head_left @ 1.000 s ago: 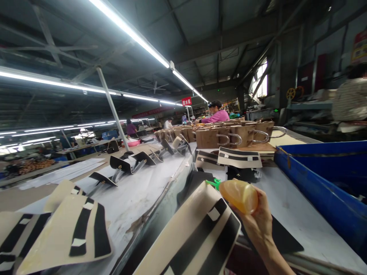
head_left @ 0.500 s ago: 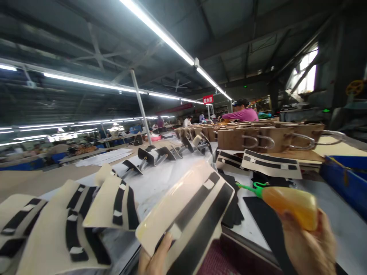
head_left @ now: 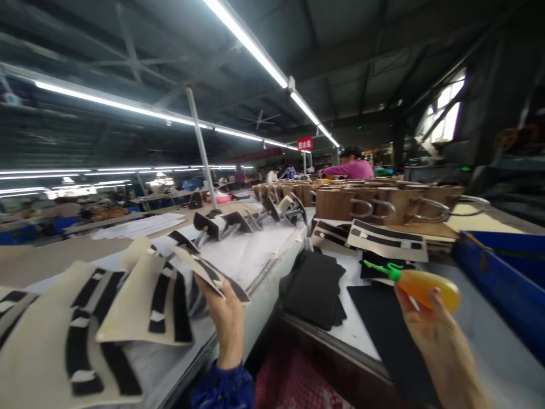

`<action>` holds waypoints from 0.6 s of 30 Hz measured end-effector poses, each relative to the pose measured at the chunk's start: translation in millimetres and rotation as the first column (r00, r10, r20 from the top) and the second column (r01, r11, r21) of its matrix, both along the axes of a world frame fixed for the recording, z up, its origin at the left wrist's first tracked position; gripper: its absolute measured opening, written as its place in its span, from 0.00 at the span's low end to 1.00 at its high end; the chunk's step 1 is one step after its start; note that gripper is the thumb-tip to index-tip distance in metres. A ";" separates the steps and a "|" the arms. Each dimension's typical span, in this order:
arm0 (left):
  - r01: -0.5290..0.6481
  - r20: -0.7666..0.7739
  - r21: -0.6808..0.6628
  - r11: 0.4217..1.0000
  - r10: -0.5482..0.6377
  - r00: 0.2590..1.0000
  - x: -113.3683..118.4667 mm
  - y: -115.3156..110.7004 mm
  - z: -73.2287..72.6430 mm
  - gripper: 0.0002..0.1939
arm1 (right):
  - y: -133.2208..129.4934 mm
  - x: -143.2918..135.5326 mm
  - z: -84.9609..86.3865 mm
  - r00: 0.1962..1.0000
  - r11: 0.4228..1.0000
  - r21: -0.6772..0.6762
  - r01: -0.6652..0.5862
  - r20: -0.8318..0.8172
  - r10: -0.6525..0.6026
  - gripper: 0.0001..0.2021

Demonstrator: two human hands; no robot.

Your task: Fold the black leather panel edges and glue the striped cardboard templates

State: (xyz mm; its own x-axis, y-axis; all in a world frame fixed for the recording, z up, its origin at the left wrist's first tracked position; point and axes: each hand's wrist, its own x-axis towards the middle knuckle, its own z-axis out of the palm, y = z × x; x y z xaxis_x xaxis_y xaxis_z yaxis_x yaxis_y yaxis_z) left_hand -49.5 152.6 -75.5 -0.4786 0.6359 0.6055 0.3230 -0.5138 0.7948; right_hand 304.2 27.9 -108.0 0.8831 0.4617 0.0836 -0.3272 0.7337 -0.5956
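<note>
My left hand (head_left: 225,309) grips the edge of a cream panel with black strips (head_left: 208,270), tilted above the left table. Around it, more cream panels with black strips (head_left: 140,307) lie curved and overlapping at the left. In my right hand (head_left: 438,329) is a squeeze bottle (head_left: 428,289) of amber liquid, its green nozzle pointing left. Beneath that hand lies a black sheet (head_left: 387,324), and a stack of black pieces (head_left: 315,287) sits between my hands. Two striped panels (head_left: 387,238) rest behind the bottle.
Brown bags with clear handles (head_left: 383,204) stand in rows beyond the right table. A blue bin (head_left: 502,278) is at the right edge. Small black pieces (head_left: 230,224) stand on the left table. A person in a purple top (head_left: 351,168) is farther back.
My left hand has carried its panel left and away from me, over the left table, and the panel now shows nearly edge-on. The bottle stays in my right hand. The view has shifted slightly.
</note>
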 end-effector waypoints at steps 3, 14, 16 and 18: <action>0.031 0.043 -0.054 0.998 -0.029 0.999 6.9 24.4 3.2 0.38 | 13.3 29.8 -0.9 0.984 1.000 0.007 -0.013 -0.178 0.014 0.04; 0.220 0.094 -0.139 0.966 -0.208 0.974 9.7 -33.2 -24.7 0.54 | 40.2 133.1 -17.0 0.918 0.999 -0.049 -0.012 -0.396 -0.009 0.16; 0.224 0.118 -0.169 0.960 -0.206 0.972 8.3 -34.5 -33.8 0.52 | 45.4 145.2 -17.5 0.918 0.998 -0.067 -0.015 -0.396 -0.013 0.16; 0.228 0.143 -0.192 0.954 -0.203 0.969 5.6 -28.7 -43.9 0.51 | 49.8 153.4 -17.4 0.921 0.997 -0.081 -0.019 -0.389 -0.014 0.16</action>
State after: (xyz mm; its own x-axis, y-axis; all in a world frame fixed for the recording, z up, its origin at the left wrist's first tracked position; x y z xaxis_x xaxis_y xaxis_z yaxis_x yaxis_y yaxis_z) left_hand -43.9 124.0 -119.4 -0.3774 0.8364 0.3975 0.1186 -0.3820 0.9165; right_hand 457.7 77.7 -125.4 0.8371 0.4546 -0.3044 -0.5470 0.6871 -0.4782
